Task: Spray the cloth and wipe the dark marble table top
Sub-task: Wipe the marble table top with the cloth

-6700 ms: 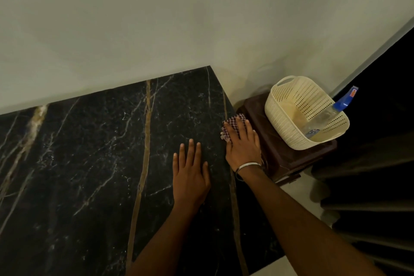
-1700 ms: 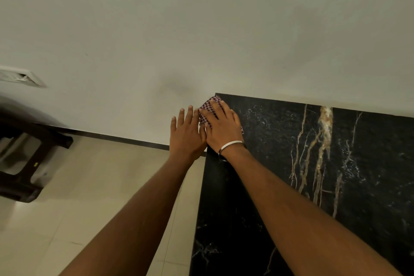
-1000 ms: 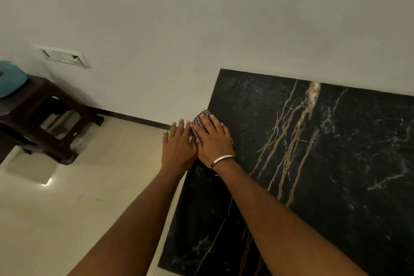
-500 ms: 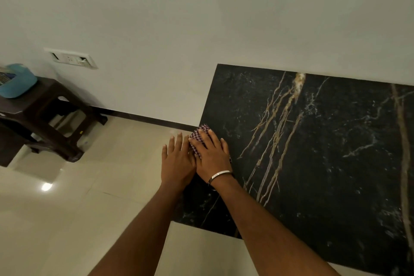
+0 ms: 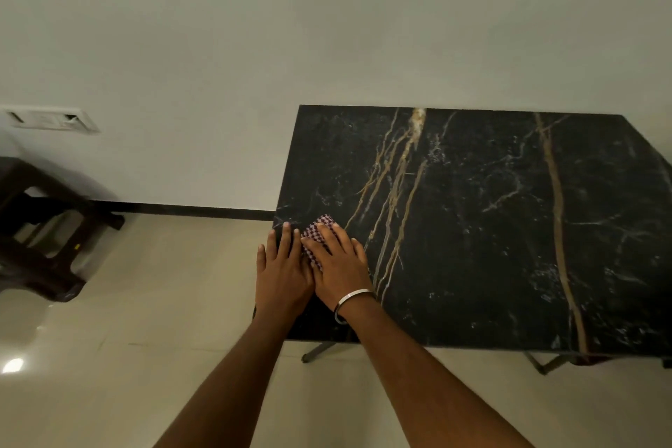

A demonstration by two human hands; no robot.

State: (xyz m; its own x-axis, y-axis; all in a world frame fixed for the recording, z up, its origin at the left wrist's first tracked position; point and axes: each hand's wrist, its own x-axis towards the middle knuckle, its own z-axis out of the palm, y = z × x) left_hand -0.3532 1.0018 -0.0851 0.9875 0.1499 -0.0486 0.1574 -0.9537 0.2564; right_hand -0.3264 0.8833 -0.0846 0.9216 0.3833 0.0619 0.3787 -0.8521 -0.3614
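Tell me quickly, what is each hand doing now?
Left hand: open, flat on the table top.
Right hand: open, straight fingers pressing the cloth.

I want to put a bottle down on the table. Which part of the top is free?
The table top is bare from the gold veins rightward to the far edge. Only the left edge is crowded: the right hand presses the checked cloth there, with the left hand beside it.

dark marble table top (image 5: 491, 229), checked cloth (image 5: 320, 229) on it
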